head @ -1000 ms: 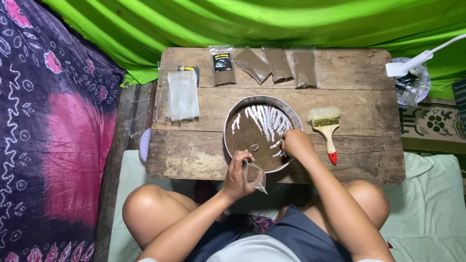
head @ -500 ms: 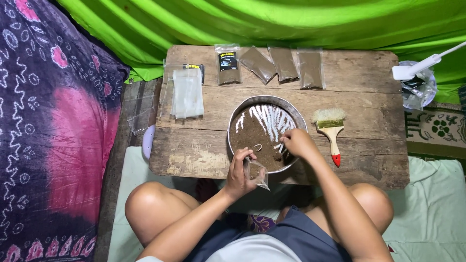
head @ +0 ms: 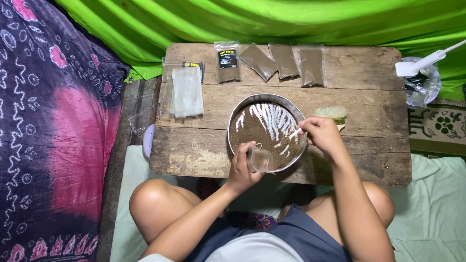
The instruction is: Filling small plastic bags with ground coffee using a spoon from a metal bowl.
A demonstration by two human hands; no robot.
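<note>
**A:** Head view, what's actually in the hands here?

**B:** The left hand (head: 241, 167) has its grip closed around a small clear plastic bag (head: 260, 158), mouth held open over the 6 o'clock rim of the round metal pan (head: 233, 127). The right hand (head: 323, 136) is pinching a little white spoon (head: 292, 134), tip down in the brown powder (head: 264, 131) at about 3 o'clock inside the pan.

**A:** And the pan sits where?

**B:** Middle of the wooden worktop (head: 204, 153), toward the near edge. The powder has pale streaks where the metal shows through.

**A:** Anything around it?

**B:** At 3 o'clock of the pan, just past the right hand, a brush (head: 331, 113) with pale bristles, partly hidden. At 12 o'clock, a row of filled brown packets (head: 284, 61), plus a labelled one (head: 227, 61) on the left. At 10 o'clock, a stack of empty clear bags (head: 186, 91). Green cloth (head: 272, 22) hangs behind, and a purple-pink patterned fabric (head: 53, 126) is way over at 9 o'clock.
</note>
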